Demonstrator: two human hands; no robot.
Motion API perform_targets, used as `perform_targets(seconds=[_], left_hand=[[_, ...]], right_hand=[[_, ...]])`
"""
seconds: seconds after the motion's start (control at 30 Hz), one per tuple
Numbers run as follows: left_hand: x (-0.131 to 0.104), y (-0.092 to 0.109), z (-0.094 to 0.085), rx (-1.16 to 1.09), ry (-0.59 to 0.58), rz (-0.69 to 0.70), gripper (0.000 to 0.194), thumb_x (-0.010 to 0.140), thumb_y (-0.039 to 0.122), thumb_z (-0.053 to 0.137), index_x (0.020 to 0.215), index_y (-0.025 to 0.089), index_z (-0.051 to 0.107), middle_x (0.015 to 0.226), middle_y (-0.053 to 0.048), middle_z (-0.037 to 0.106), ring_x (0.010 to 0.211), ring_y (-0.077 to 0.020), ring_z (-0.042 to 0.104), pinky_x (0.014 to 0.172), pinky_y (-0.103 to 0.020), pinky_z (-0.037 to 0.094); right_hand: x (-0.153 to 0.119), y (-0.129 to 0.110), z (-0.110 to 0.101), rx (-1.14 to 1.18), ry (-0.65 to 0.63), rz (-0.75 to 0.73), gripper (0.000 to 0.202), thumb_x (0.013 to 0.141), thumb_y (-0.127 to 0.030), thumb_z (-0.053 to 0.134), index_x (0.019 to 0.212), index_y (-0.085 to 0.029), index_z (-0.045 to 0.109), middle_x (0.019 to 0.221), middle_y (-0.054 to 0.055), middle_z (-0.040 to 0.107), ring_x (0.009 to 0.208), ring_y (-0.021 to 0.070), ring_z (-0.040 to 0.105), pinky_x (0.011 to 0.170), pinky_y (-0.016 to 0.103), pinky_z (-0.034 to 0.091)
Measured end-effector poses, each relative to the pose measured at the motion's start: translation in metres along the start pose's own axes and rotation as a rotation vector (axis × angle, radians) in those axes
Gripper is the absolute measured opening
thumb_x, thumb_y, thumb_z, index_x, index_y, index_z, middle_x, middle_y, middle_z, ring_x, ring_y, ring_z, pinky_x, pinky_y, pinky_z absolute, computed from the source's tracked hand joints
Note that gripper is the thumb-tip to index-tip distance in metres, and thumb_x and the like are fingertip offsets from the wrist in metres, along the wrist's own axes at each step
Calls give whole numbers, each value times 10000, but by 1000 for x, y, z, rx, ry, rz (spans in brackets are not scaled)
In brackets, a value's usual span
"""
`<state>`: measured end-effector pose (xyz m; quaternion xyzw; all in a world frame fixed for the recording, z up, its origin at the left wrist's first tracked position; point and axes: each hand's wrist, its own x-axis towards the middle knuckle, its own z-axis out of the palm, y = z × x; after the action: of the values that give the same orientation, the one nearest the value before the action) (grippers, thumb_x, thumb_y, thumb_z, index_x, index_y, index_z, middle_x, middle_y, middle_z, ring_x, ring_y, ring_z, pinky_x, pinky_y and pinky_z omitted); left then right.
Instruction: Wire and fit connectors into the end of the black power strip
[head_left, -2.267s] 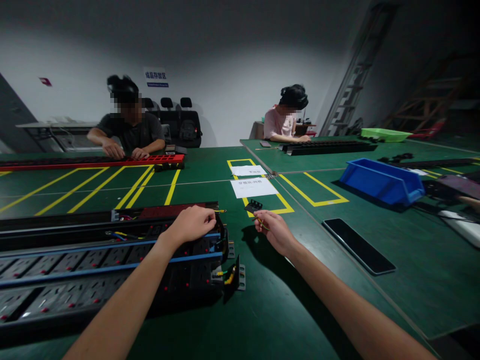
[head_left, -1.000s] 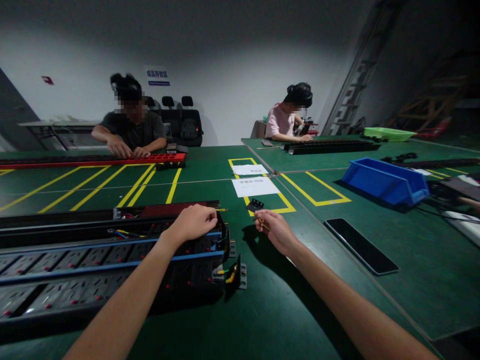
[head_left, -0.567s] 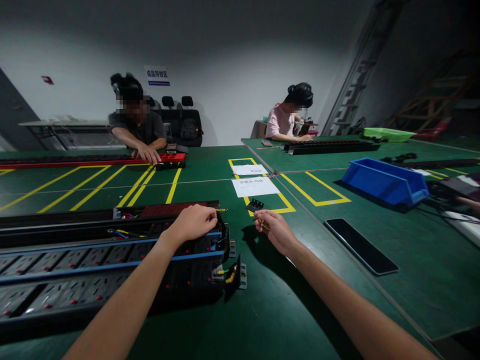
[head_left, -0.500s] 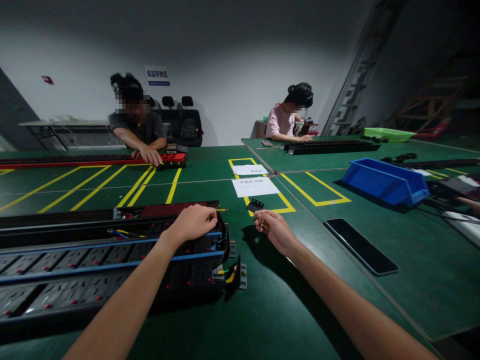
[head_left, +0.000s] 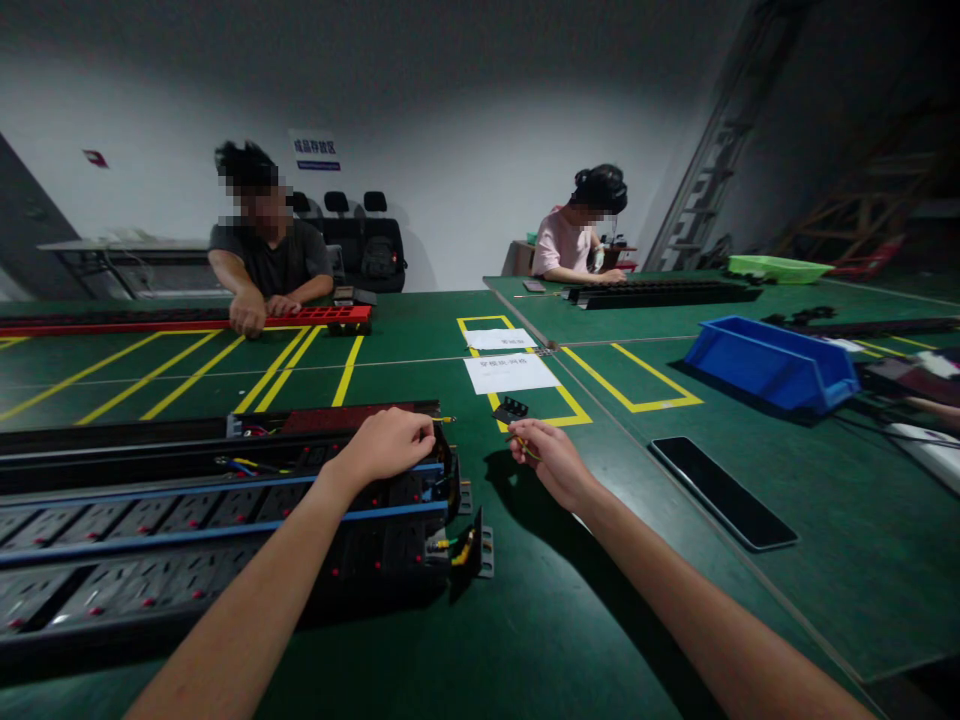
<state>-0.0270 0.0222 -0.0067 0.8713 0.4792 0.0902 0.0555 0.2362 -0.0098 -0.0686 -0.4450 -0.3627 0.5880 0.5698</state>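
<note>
Several long black socket strips [head_left: 247, 505] lie side by side at the left, two of them with blue edges. My left hand [head_left: 391, 443] rests on the right end of the strips, fingers curled; whatever they hold is hidden. To its right, my right hand [head_left: 551, 460] pinches a thin yellow-green wire [head_left: 527, 449] above the green table. A small black bracket [head_left: 510, 409] lies just beyond those fingertips. From the nearest strip's end, yellow-green wires [head_left: 463, 550] stick out beside a metal end bracket [head_left: 487, 552].
A phone [head_left: 724, 492] and a blue bin [head_left: 772, 365] are on the right. Paper labels [head_left: 510, 373] lie mid-table. Two people work across the table, at a red strip [head_left: 172, 322] and a black strip [head_left: 664, 293].
The person across on the left has shifted their hands leftward along the red strip. The other person's raised hand has moved slightly. My hands have stayed in place.
</note>
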Motion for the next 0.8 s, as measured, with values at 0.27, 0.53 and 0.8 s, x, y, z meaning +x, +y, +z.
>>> perform_targets(seconds=[0.27, 0.53, 0.8], left_hand=[[0, 0, 0, 13, -8, -2, 261, 905, 367, 500, 853, 243, 725, 826, -40, 732, 722, -186, 632, 627, -293, 365], [-1, 2, -2, 9, -4, -8, 271, 904, 371, 492, 835, 242, 721, 827, -42, 729, 727, -187, 635, 633, -297, 375], [-1, 2, -2, 0, 3, 0, 276, 900, 369, 494, 811, 234, 718, 811, -48, 727, 715, -180, 627, 629, -292, 370]], right_hand=[[0, 0, 0, 2, -4, 5, 266, 603, -358, 826, 754, -178, 700, 643, 7, 642, 601, 132, 551, 590, 282, 391], [0, 0, 0, 6, -2, 8, 246, 609, -347, 815, 752, -181, 702, 642, 9, 644, 599, 134, 552, 593, 283, 390], [-2, 1, 1, -49, -34, -33, 230, 636, -339, 797, 782, -198, 689, 673, 3, 644, 618, 142, 549, 608, 294, 403]])
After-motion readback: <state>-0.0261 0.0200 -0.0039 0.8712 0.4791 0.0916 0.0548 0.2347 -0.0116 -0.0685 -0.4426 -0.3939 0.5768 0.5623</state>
